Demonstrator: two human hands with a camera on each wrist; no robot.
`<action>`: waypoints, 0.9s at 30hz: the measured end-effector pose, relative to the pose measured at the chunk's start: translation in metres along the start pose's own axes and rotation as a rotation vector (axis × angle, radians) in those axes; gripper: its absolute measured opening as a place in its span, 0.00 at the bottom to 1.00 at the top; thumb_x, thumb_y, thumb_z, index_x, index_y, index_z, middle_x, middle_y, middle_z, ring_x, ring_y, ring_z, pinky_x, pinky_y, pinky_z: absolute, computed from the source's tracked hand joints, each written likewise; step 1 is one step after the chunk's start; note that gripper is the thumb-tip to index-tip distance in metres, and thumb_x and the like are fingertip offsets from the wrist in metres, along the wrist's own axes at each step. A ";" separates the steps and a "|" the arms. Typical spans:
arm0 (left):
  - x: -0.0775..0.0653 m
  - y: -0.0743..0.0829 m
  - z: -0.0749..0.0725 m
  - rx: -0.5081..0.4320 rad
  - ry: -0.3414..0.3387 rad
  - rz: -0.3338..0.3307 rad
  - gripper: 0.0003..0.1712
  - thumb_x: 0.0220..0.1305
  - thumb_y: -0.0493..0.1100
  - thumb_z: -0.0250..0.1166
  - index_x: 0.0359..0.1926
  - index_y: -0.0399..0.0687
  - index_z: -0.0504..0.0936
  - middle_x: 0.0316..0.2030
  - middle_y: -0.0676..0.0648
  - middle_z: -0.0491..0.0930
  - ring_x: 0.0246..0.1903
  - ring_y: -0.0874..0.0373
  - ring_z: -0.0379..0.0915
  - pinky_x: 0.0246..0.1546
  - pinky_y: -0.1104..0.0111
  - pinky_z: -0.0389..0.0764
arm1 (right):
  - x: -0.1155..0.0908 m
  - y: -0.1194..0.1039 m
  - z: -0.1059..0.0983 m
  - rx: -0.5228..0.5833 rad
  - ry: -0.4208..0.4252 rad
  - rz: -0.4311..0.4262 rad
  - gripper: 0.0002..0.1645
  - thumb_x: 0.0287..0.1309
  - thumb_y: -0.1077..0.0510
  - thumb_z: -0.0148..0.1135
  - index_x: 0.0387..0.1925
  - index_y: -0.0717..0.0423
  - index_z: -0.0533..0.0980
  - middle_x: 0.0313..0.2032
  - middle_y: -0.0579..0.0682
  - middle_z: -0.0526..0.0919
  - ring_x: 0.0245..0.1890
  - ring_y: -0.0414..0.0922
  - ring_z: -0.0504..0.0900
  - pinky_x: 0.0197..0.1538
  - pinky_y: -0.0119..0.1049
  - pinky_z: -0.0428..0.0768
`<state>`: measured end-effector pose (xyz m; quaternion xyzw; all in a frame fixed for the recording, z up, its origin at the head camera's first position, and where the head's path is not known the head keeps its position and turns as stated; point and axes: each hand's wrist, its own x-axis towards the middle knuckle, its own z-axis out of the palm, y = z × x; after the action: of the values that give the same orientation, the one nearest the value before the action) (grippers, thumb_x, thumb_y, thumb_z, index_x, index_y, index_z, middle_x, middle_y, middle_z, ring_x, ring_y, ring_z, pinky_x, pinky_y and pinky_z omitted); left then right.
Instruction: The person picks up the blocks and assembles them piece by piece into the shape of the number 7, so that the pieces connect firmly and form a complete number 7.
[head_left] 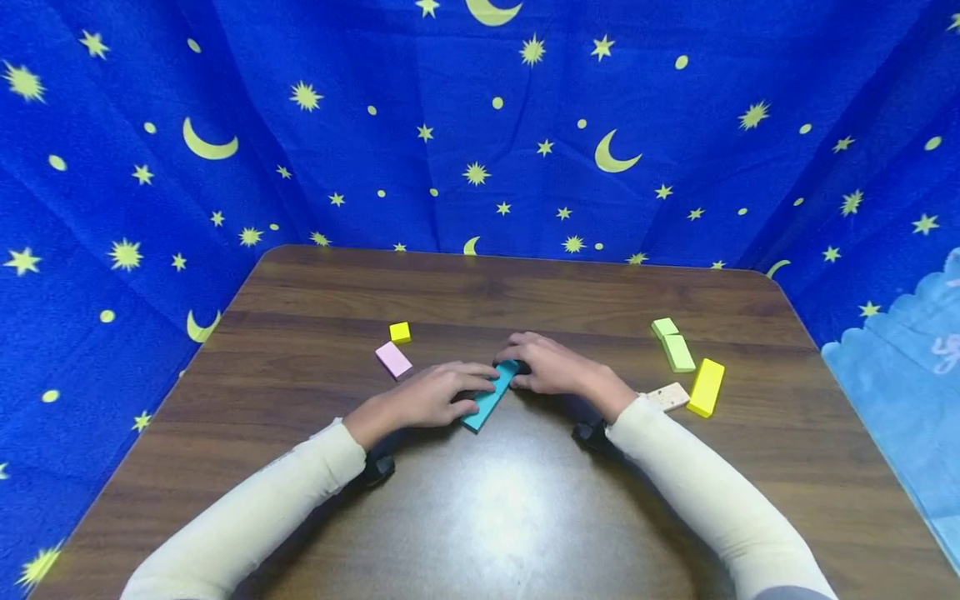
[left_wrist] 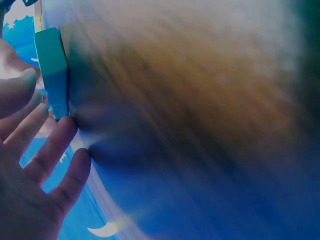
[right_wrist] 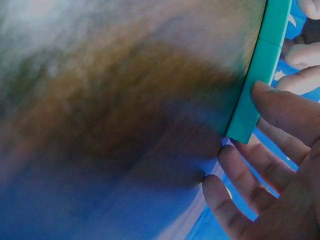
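Observation:
Two teal blocks [right_wrist: 260,75] lie end to end on the table as one slanting bar, a thin seam between them in the right wrist view. My left hand [head_left: 438,395] is at the bar's left side, fingers fairly straight and spread, with fingertips right at its edge and thumb near the closer end. At the far end, my right hand [head_left: 551,365] holds the bar between thumb and fingers. The right thumb [right_wrist: 270,97] rests against the teal side, while the outer fingertips touch the tabletop.
Left of the bar lie a pink block [head_left: 393,360] and a small yellow block [head_left: 401,332]. To the right are two light green blocks [head_left: 678,353], a taller yellow block [head_left: 706,387] and a speckled pale block [head_left: 667,397], partly behind the right sleeve. A starry blue cloth [head_left: 420,167] hangs behind the wooden table [head_left: 337,292].

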<state>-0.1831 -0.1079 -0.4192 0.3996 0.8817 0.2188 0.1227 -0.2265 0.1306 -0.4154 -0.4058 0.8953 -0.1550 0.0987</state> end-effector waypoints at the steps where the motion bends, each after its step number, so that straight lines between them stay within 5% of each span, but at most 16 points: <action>1: 0.001 0.000 0.000 -0.008 -0.008 -0.003 0.25 0.70 0.45 0.61 0.67 0.47 0.75 0.71 0.48 0.69 0.71 0.47 0.65 0.68 0.50 0.69 | 0.000 0.000 0.000 -0.002 0.001 0.000 0.22 0.61 0.57 0.67 0.57 0.55 0.79 0.55 0.54 0.80 0.57 0.52 0.78 0.61 0.49 0.77; 11: 0.001 0.001 0.001 -0.018 -0.018 -0.018 0.25 0.70 0.45 0.61 0.67 0.48 0.75 0.72 0.49 0.67 0.70 0.48 0.66 0.67 0.50 0.71 | 0.000 0.001 -0.003 0.009 -0.024 0.009 0.23 0.62 0.56 0.66 0.58 0.55 0.79 0.57 0.54 0.80 0.61 0.54 0.76 0.64 0.51 0.75; 23: 0.001 0.001 0.002 0.055 -0.041 -0.022 0.26 0.70 0.49 0.61 0.67 0.54 0.74 0.73 0.56 0.65 0.52 0.55 0.74 0.47 0.59 0.79 | -0.001 0.002 -0.001 0.030 -0.040 0.010 0.23 0.64 0.55 0.65 0.59 0.55 0.78 0.56 0.54 0.80 0.59 0.52 0.77 0.62 0.49 0.77; 27: 0.002 0.000 0.002 0.092 -0.035 -0.014 0.25 0.71 0.50 0.61 0.67 0.58 0.74 0.73 0.57 0.65 0.58 0.52 0.73 0.56 0.53 0.77 | -0.001 0.003 -0.002 0.035 -0.035 0.011 0.22 0.64 0.55 0.65 0.58 0.55 0.79 0.56 0.53 0.80 0.59 0.52 0.77 0.63 0.50 0.76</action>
<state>-0.1837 -0.1056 -0.4212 0.4025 0.8913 0.1702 0.1210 -0.2281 0.1335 -0.4148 -0.4018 0.8927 -0.1632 0.1224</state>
